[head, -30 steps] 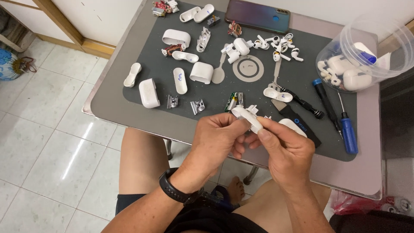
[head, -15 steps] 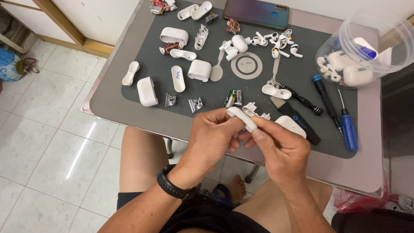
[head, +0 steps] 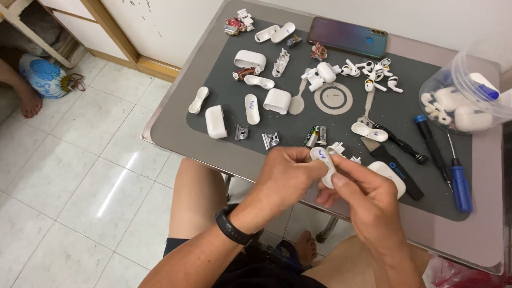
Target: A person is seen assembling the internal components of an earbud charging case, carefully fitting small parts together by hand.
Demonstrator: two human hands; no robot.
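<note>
My left hand [head: 285,176] and my right hand [head: 362,192] meet over the near edge of the grey table [head: 170,136]. Between the fingertips of both hands is a small white oval plastic case shell [head: 324,162] with a blue pen mark on it. A black watch sits on my left wrist [head: 232,229]. Just beyond my hands, on the dark work mat [head: 224,106], lie a white case half [head: 386,173], small white fragments [head: 337,148] and a green-and-silver electronic part [head: 316,136].
Several white case shells [head: 216,121], metal hinges [head: 270,140] and loose white earbuds [head: 373,72] cover the mat. A dark phone [head: 346,37] lies at the back, screwdrivers [head: 458,178] at the right, a clear tub [head: 469,90] of parts far right. Another person's foot [head: 29,104] shows far left.
Both hands have stayed together on the white shell, turning it slightly so its blue-marked face points up. The view has shifted a little.
</note>
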